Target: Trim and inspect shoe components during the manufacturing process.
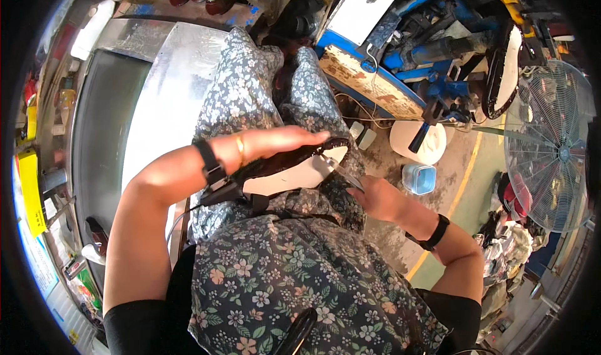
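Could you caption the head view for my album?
Left hand over a dark, pale-soled shoe, right hand holding a metal tool at one end.

Past the right edge of the lap [345, 216], open air above the floor [460, 198] gives the right hand [379, 198] room to pass outward, with a blue tub [419, 178] and white bucket [404, 139] standing low there; beside the right knee [308, 67] a blue-framed machine [374, 83] blocks, and the left hand [285, 143] bars the shoe's [288, 175] far edge

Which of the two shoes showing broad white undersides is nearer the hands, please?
The shoe on the lap: the left hand touches it, whereas the other shoe is by the fan, upper right.
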Demonstrator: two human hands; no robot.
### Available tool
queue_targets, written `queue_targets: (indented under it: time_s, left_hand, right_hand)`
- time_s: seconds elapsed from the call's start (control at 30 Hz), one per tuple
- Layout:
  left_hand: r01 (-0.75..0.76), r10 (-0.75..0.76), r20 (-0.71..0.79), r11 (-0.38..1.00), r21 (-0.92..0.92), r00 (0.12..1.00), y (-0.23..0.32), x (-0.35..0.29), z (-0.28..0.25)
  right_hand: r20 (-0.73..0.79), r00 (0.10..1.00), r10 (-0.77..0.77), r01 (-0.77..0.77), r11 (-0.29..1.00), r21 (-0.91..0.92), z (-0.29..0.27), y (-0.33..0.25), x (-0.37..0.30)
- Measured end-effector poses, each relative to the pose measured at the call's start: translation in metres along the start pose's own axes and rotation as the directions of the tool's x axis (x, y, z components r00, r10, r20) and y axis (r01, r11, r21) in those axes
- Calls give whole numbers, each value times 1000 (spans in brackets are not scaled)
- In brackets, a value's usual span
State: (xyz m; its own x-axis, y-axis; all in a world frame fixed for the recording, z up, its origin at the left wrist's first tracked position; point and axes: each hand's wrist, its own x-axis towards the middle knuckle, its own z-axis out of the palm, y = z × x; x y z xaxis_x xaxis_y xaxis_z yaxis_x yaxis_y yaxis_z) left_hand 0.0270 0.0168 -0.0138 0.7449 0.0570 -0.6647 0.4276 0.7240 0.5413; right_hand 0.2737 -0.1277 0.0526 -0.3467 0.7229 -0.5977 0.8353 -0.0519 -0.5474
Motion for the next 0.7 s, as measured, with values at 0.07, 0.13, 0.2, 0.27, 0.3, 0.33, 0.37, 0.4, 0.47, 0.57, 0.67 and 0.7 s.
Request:
queue_targets:
  time_s: [0.07, 0.13, 0.2, 0.27, 0.3, 0.33, 0.37, 0.4, 0.47, 0.57, 0.67, 0.7]
  left_hand:
    - [119, -53, -149, 874, 471, 987, 2, 21, 6]
    - [63, 115, -249, 792, 608, 962, -1, 26, 15]
    - [109, 167, -326, 724, 681, 930, -4, 25, 16]
    - [-16, 295, -238, 659, 752, 926, -15, 30, 6]
    - [-19, 294, -231, 654, 757, 928, -14, 28, 8]
    - [-53, 261, -174, 679, 733, 949, -11, 21, 12]
    - [-87, 232, -110, 699, 710, 967, -3, 12, 16]
    - [-65, 249, -113, 609, 791, 962, 2, -6, 22]
    - [-242, 342, 11, 639, 730, 939, -17, -5, 3]
    - [-152, 266, -61, 709, 689, 962, -10, -19, -2]
    - [-167, 225, -44, 826, 539, 973, -9, -29, -5]
    - [-155, 204, -31, 825, 543, 978, -13, -35, -10]
  right_hand:
    - [-28, 1000, 9, -10, 998, -58, 1, -11, -8]
    - [105, 990, 93, -94, 996, -3, -27, -29, -15]
    - [243, 955, 170, -185, 982, 41, -42, -38, -21]
    - [10, 1000, 21, -23, 888, 459, -46, -40, -29]
    - [-89, 995, 53, -1, 865, 501, -39, -43, -25]
    - [-179, 980, 91, 20, 842, 539, -25, -47, -15]
    - [-233, 944, 233, -58, 813, 579, -2, -46, -1]
    - [-207, 978, 24, 44, 947, 319, 7, -30, 12]
    - [198, 954, 225, -298, 788, 539, -6, -35, 26]
    - [-84, 983, 164, -102, 863, 494, -27, -64, 15]
    - [11, 976, 217, -191, 832, 520, 17, -30, 41]
    - [238, 943, 233, -332, 729, 598, 10, -18, 49]
